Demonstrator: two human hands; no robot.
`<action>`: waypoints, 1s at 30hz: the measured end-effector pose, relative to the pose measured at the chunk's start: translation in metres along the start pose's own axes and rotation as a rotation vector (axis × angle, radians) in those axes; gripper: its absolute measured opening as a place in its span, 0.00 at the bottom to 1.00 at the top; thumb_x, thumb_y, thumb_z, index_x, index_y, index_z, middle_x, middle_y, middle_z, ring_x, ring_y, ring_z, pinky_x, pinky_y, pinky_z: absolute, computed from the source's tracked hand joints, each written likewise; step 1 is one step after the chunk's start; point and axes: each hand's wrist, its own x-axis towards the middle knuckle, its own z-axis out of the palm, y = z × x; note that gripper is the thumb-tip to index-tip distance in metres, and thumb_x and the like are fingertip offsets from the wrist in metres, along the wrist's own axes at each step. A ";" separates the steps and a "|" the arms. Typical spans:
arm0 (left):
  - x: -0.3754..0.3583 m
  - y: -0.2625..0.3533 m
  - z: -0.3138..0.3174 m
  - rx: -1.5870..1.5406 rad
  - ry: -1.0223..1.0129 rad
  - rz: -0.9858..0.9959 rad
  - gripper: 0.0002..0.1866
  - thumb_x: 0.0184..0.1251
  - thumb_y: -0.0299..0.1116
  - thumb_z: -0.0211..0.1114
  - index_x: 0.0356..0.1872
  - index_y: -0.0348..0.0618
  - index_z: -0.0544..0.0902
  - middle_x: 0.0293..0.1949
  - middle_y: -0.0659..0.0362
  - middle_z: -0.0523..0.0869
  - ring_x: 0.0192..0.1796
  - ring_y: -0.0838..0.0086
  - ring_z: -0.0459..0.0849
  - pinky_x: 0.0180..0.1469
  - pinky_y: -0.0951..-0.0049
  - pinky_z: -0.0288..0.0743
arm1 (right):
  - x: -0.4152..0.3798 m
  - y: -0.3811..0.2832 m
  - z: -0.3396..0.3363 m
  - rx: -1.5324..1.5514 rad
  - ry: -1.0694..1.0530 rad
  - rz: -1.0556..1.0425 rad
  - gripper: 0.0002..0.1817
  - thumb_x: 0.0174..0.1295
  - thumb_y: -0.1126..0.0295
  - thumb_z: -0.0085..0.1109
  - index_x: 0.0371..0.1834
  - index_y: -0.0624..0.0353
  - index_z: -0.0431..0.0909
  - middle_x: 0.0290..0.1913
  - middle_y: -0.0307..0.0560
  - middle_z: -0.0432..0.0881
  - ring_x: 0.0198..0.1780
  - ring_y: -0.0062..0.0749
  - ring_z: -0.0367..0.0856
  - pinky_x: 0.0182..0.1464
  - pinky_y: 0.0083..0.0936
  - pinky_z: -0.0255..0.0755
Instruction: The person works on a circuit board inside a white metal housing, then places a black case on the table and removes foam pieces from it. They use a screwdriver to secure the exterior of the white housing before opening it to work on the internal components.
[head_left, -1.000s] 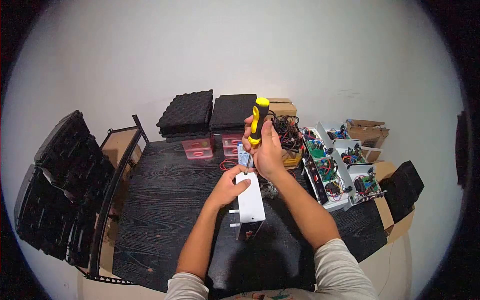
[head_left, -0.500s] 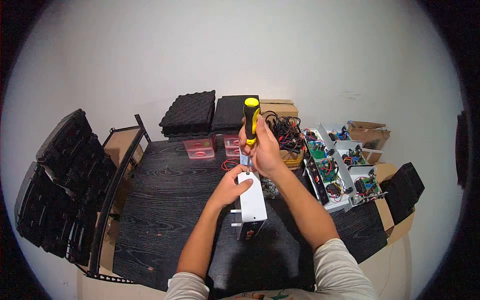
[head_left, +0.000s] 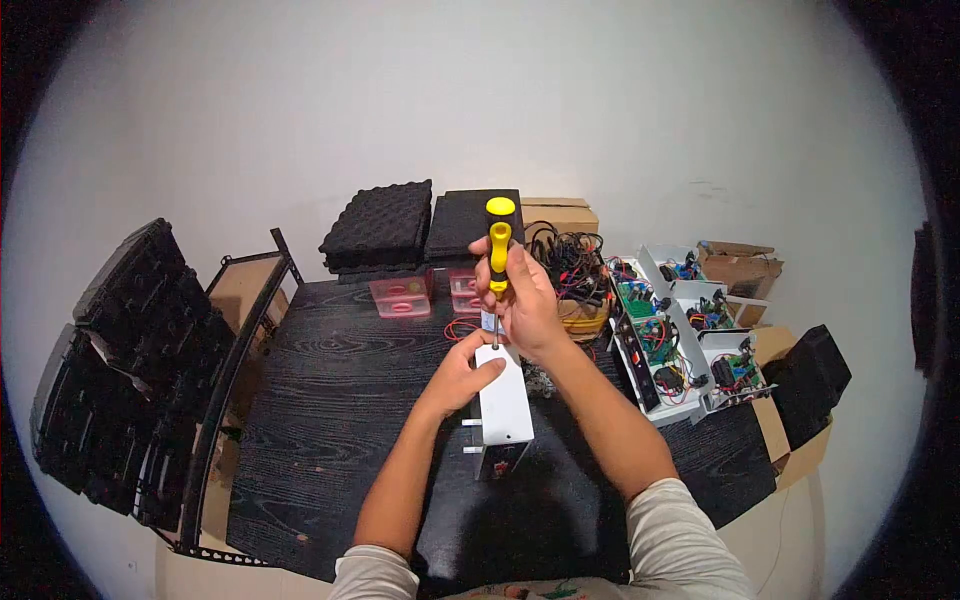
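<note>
A white metal case (head_left: 508, 408) stands on the black table in front of me, its narrow side facing up. My left hand (head_left: 468, 375) grips its far end, with the thumb lying on the top face. Above that end, my right hand (head_left: 522, 295) is closed around a yellow and black screwdriver (head_left: 501, 240). The screwdriver is upright, and its tip rests at a screw hole near the far edge of the case. Another small hole shows at the near end of the top face.
Red-pink boxes (head_left: 403, 297), black foam sheets (head_left: 378, 228) and tangled cables (head_left: 572, 268) lie at the back. Open white cases with circuit boards (head_left: 655, 340) are on the right, beside a cardboard box (head_left: 798, 450). Black cases (head_left: 120, 380) stand left of a metal-edged shelf (head_left: 228, 400).
The screwdriver handle has turned in my right hand, and its yellow side now faces me. My right fingers have shifted slightly around it. My left hand and the white case stay in place.
</note>
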 end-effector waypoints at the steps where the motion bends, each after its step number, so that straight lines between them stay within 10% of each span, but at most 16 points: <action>1: 0.000 0.000 0.000 -0.008 -0.001 0.004 0.14 0.71 0.30 0.67 0.54 0.40 0.79 0.40 0.65 0.84 0.41 0.83 0.82 0.45 0.76 0.78 | 0.000 0.000 0.003 -0.033 0.022 -0.049 0.22 0.81 0.47 0.50 0.57 0.56 0.73 0.36 0.39 0.78 0.30 0.15 0.73 0.30 0.13 0.65; 24: 0.000 0.002 0.003 -0.032 0.011 0.024 0.15 0.72 0.29 0.66 0.57 0.41 0.80 0.40 0.67 0.84 0.40 0.84 0.81 0.45 0.76 0.77 | 0.005 -0.006 -0.001 0.121 0.064 0.000 0.24 0.81 0.45 0.49 0.56 0.57 0.72 0.32 0.37 0.77 0.24 0.18 0.72 0.22 0.13 0.58; 30: -0.001 0.004 0.003 -0.052 -0.003 0.010 0.14 0.72 0.29 0.67 0.56 0.41 0.80 0.40 0.66 0.84 0.40 0.84 0.82 0.45 0.77 0.77 | 0.004 0.002 0.008 -0.271 0.158 -0.209 0.20 0.80 0.50 0.54 0.56 0.56 0.72 0.37 0.36 0.76 0.25 0.15 0.70 0.23 0.11 0.58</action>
